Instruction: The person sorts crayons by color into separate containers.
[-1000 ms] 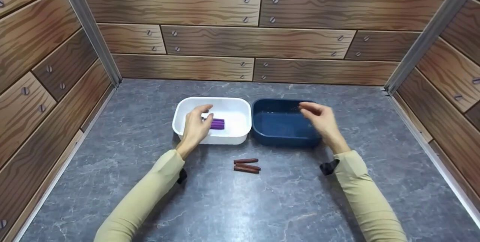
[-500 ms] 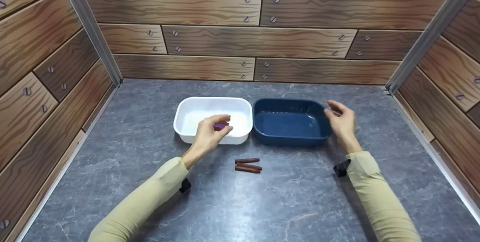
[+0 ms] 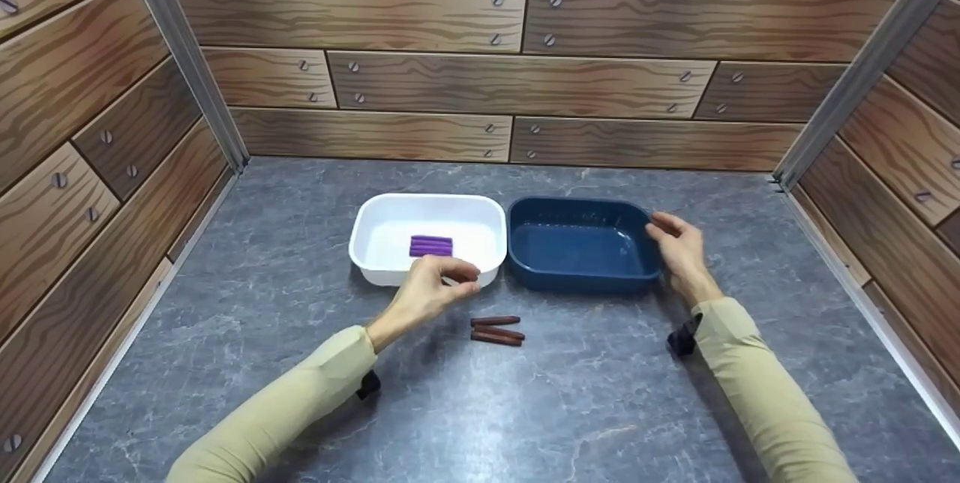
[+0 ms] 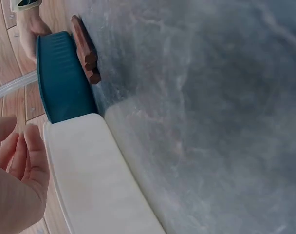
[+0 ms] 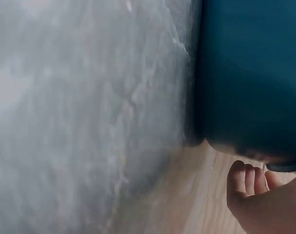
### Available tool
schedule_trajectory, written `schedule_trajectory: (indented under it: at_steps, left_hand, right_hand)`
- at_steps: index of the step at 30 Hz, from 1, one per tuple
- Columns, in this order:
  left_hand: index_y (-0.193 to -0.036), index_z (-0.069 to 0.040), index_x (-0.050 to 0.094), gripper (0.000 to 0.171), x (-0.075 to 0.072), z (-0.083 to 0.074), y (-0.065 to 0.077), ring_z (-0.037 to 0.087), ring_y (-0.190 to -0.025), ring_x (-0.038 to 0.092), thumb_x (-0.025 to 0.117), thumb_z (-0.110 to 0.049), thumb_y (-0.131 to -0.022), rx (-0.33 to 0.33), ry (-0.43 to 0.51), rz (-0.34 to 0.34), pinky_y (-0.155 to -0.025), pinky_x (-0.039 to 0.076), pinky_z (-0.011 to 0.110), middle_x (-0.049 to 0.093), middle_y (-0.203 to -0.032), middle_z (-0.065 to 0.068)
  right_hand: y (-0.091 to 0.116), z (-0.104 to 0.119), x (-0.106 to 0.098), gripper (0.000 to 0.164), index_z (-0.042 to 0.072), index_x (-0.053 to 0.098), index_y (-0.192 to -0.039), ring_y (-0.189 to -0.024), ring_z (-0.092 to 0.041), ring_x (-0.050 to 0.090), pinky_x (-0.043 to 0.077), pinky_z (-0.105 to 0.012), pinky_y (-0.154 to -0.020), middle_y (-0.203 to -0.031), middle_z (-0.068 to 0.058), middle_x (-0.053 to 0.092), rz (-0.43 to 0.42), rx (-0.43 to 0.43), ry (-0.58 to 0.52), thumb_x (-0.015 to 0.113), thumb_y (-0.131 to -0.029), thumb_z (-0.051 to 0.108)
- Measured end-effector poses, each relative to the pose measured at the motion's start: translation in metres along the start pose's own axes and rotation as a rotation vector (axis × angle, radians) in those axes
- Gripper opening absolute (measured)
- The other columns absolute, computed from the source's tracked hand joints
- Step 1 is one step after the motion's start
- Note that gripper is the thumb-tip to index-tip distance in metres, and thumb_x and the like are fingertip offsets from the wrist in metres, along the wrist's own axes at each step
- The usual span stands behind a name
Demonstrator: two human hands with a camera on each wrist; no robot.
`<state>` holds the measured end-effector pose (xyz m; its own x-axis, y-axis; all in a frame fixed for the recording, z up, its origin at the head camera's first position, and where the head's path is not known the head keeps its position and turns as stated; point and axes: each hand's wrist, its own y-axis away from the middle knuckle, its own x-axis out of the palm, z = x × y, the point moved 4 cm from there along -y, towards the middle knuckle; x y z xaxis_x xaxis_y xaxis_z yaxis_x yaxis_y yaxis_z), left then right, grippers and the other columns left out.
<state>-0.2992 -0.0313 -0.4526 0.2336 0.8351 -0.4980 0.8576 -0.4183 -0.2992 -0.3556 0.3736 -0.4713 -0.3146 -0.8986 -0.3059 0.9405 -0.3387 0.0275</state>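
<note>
My left hand (image 3: 436, 289) hovers by the front rim of the white tub (image 3: 484, 273), thumb and fingers apart, holding nothing. Inside that tub several purple sticks (image 3: 431, 246) lie side by side. At the right end of the dark blue tub (image 3: 585, 280), my right hand (image 3: 682, 252) touches the rim with loosely bent fingers; the right wrist view shows its fingers (image 5: 249, 179) close under the tub's end. Three brown sticks (image 3: 496, 332) with faceted sides lie on the table in front of the tubs. The left wrist view shows them (image 4: 84, 51) beside the blue tub.
Both tubs stand side by side on a grey marbled tabletop (image 3: 570, 408). A wood-patterned wall (image 3: 420, 85) closes off the back, with similar walls at left and right. Metal posts (image 3: 187, 63) stand at the corners.
My left hand has come out of the white tub toward its front right, uncovering the purple sticks. My right hand has moved from over the blue tub to its right rim.
</note>
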Motion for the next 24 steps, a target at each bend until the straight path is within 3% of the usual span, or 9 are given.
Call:
schedule_trajectory:
  at_steps: [11, 16, 24]
  left_hand:
    - [-0.103, 0.001, 0.075, 0.026, 0.008, 0.012, 0.009, 0.022, -0.090, 0.071, 0.079, -0.010, -0.080, -0.097, -0.035, 0.145, -0.083, 0.057, 0.035, 0.076, -0.098, 0.013]
    - [-0.104, 0.001, 0.075, 0.027, 0.012, 0.017, 0.012, 0.022, -0.086, 0.071, 0.080, -0.008, -0.079, -0.145, -0.069, 0.204, -0.077, 0.058, 0.030, 0.075, -0.100, 0.014]
    - [-0.102, 0.000, 0.076, 0.028, 0.019, 0.023, 0.010, 0.016, -0.084, 0.069, 0.082, -0.010, -0.077, -0.143, -0.114, 0.281, -0.076, 0.056, 0.027, 0.076, -0.096, 0.011]
  right_hand:
    - [0.002, -0.001, 0.006, 0.046, 0.006, 0.044, -0.147, -0.133, -0.025, 0.044, 0.039, -0.033, -0.108, -0.149, -0.015, 0.046, -0.039, 0.033, -0.036, 0.046, -0.103, 0.018]
    - [0.002, -0.001, 0.010, 0.043, 0.005, 0.047, -0.145, -0.130, -0.024, 0.046, 0.041, -0.030, -0.104, -0.145, -0.016, 0.048, -0.083, 0.032, -0.046, 0.044, -0.103, 0.013]
    - [0.003, 0.002, 0.012, 0.042, 0.004, 0.047, -0.144, -0.130, -0.025, 0.045, 0.040, -0.031, -0.103, -0.144, -0.016, 0.048, -0.093, 0.026, -0.025, 0.041, -0.103, 0.011]
